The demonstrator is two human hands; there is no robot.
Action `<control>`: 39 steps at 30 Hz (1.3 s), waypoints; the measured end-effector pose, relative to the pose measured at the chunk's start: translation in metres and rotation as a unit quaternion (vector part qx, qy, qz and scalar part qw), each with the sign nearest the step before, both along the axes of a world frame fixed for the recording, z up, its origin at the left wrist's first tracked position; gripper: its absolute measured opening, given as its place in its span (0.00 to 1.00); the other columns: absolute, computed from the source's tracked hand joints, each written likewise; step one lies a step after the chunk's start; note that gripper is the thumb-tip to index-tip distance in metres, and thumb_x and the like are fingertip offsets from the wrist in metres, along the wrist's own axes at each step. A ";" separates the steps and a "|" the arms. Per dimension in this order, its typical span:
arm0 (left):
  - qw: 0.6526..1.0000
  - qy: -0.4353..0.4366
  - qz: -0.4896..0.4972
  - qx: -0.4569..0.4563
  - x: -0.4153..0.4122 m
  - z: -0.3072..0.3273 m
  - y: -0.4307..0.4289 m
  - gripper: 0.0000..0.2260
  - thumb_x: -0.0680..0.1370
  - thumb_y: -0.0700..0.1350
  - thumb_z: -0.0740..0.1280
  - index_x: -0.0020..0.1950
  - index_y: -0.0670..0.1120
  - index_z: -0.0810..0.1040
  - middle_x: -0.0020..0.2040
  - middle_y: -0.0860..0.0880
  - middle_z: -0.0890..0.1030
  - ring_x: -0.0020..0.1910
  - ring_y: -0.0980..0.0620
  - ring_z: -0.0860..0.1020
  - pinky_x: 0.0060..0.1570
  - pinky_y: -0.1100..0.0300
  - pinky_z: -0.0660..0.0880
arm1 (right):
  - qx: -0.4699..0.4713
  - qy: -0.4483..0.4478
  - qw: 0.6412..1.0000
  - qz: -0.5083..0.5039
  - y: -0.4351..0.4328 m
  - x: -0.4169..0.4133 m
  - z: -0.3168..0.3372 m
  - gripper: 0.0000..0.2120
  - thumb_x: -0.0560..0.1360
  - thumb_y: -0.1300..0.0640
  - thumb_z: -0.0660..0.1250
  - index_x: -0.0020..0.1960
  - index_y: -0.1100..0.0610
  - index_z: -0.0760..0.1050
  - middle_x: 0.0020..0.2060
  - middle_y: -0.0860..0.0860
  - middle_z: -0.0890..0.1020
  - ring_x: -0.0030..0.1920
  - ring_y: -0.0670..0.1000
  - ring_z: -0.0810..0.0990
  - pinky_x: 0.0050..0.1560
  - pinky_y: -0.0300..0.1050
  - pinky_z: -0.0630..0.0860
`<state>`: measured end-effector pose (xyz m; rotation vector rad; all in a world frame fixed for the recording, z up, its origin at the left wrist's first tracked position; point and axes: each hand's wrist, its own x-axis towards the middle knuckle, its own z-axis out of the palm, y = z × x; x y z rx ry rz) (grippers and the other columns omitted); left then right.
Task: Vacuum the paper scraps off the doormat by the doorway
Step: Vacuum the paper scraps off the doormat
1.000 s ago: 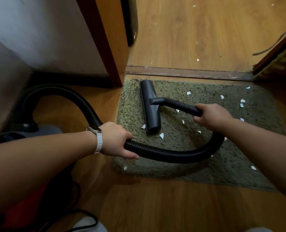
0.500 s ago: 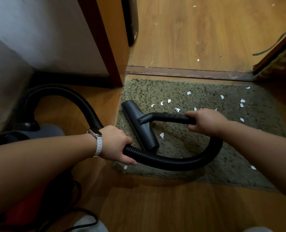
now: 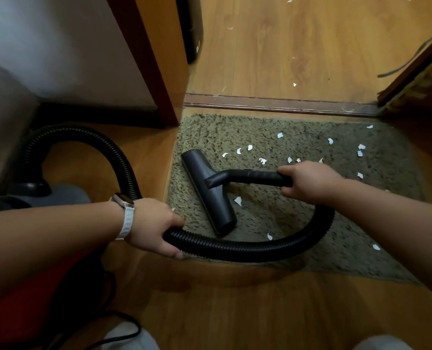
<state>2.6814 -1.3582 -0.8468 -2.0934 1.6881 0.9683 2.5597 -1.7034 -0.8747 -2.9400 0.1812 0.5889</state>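
A shaggy olive doormat (image 3: 280, 223) lies on the wood floor before the doorway threshold. Several white paper scraps (image 3: 250, 147) dot its far and right parts. The black vacuum floor head (image 3: 207, 190) rests flat on the mat's left part, angled from upper left to lower right. My right hand (image 3: 308, 181) grips the black wand handle (image 3: 255, 176) just right of the head. My left hand (image 3: 154, 226), with a white watch on the wrist, grips the ribbed black hose (image 3: 247, 247) at the mat's near left corner. The hose loops under my right forearm.
The vacuum body (image 3: 45, 195), grey and red, sits at the lower left by the wall, with a black cord (image 3: 113, 332) near my feet. A dark red door frame (image 3: 144, 59) stands left of the mat. More scraps lie beyond the threshold (image 3: 273, 104).
The floor head was pulled back from the mat's far edge toward me and to the left, turning at an angle. Scraps it covered near the far edge are now visible. Both hands kept their grips.
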 end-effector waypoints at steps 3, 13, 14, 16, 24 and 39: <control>1.000 -0.008 0.001 -0.010 0.008 -0.003 0.012 0.27 0.68 0.78 0.56 0.45 0.56 0.70 0.39 0.54 0.78 0.39 0.53 0.78 0.43 0.53 0.78 | 0.005 -0.007 1.000 -0.002 0.005 0.001 0.001 0.05 0.75 0.47 0.65 0.48 0.46 0.71 0.34 0.45 0.77 0.36 0.51 0.78 0.30 0.43 0.68; 0.978 -0.058 0.024 -0.201 0.000 -0.004 0.023 0.35 0.65 0.82 0.42 0.36 0.53 0.69 0.30 0.54 0.76 0.30 0.54 0.77 0.35 0.55 0.77 | -0.011 -0.022 1.000 -0.015 -0.001 -0.003 0.002 0.06 0.75 0.48 0.65 0.49 0.47 0.73 0.33 0.45 0.75 0.36 0.52 0.76 0.31 0.43 0.67; 0.977 -0.052 0.018 -0.208 -0.004 -0.005 0.025 0.35 0.66 0.82 0.42 0.36 0.53 0.69 0.30 0.54 0.77 0.30 0.53 0.77 0.34 0.55 0.77 | -0.008 -0.022 1.000 0.000 0.002 -0.003 0.001 0.06 0.75 0.47 0.65 0.49 0.46 0.72 0.34 0.45 0.75 0.37 0.52 0.76 0.31 0.43 0.69; 0.978 -0.049 0.004 -0.204 -0.011 -0.008 0.030 0.36 0.66 0.82 0.42 0.38 0.53 0.70 0.31 0.53 0.78 0.31 0.51 0.78 0.35 0.54 0.78 | -0.002 -0.024 0.999 0.025 0.013 -0.001 -0.001 0.07 0.75 0.46 0.65 0.51 0.46 0.73 0.34 0.45 0.74 0.37 0.52 0.76 0.32 0.44 0.68; 0.984 -0.043 -0.064 -0.159 -0.009 -0.017 0.043 0.37 0.68 0.81 0.46 0.44 0.51 0.76 0.35 0.52 0.80 0.34 0.50 0.79 0.38 0.54 0.78 | 0.020 -0.026 0.995 0.096 0.058 0.008 0.001 0.11 0.75 0.45 0.64 0.55 0.47 0.73 0.37 0.47 0.76 0.38 0.53 0.77 0.35 0.44 0.70; 0.984 -0.048 -0.094 -0.143 -0.009 -0.025 0.062 0.35 0.69 0.79 0.49 0.44 0.50 0.76 0.35 0.50 0.81 0.34 0.46 0.80 0.40 0.53 0.78 | 0.030 -0.021 0.997 0.065 0.068 0.011 -0.008 0.09 0.75 0.45 0.64 0.53 0.47 0.73 0.33 0.44 0.73 0.36 0.52 0.77 0.34 0.44 0.73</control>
